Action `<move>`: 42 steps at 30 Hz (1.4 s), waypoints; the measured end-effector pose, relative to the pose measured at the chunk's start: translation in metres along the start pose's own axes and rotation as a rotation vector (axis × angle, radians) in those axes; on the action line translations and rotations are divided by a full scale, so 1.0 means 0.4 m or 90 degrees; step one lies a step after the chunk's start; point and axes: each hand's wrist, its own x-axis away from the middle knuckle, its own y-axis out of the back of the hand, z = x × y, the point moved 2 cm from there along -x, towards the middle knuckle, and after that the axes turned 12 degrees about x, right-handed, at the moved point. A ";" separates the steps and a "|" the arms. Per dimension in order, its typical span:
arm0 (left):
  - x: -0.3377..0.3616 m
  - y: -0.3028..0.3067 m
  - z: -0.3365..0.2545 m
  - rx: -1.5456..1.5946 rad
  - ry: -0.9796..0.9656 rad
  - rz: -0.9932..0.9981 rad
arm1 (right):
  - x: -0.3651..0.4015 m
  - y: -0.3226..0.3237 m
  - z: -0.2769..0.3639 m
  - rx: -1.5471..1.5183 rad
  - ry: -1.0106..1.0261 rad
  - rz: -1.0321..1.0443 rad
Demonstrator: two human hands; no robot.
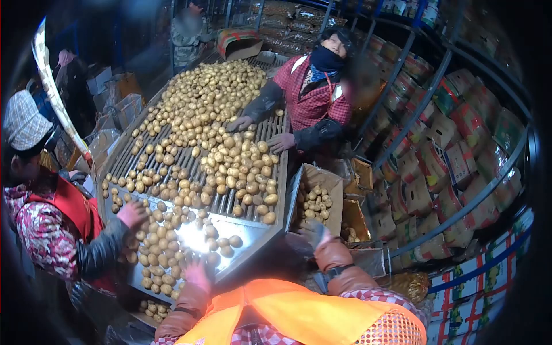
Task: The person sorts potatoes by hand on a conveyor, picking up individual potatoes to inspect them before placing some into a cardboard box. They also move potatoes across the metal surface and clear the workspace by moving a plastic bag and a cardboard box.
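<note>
Potatoes (158, 244) lie spread over the metal end plate (244, 233) of a sorting table. My left hand (197, 275), in a pinkish glove, reaches over the near edge of that plate with its fingers stretched toward the potatoes. To the right, my right hand (315, 233) is at the near rim of a cardboard box (334, 198) holding potatoes (315, 204). A greyish glove covers this hand, and blur and shadow smear its fingers.
Bars of the sorting table (198, 172) carry a large potato heap (213, 95). A co-worker in a checked jacket (310, 98) stands at the right side, both hands by the potatoes. Another in a red vest (77, 210) reaches in from the left. Stacked cartons (437, 167) stand behind metal rails (428, 98).
</note>
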 end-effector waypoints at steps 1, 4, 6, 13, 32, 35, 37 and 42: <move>-0.005 0.012 -0.011 0.013 0.014 0.016 | 0.007 -0.067 0.020 -0.002 0.016 0.128; -0.005 0.022 -0.016 0.056 0.021 0.023 | 0.006 -0.250 0.052 -0.034 0.018 0.226; -0.001 0.038 -0.024 0.068 0.030 0.037 | 0.000 -0.354 0.083 0.186 0.096 0.182; -0.013 0.039 -0.016 0.040 0.054 0.093 | 0.387 -0.600 0.648 0.353 1.019 0.091; -0.027 0.044 0.001 0.100 -0.006 0.034 | 0.150 -0.626 0.841 0.231 1.101 0.088; -0.039 0.048 -0.015 0.079 -0.047 -0.056 | 0.139 -0.615 0.847 0.145 1.245 0.020; -0.048 0.059 -0.034 0.047 -0.052 -0.087 | 0.097 -0.597 0.854 0.170 1.263 0.046; -0.073 0.077 -0.051 0.053 -0.052 -0.098 | 0.032 -0.637 0.858 0.104 1.240 0.101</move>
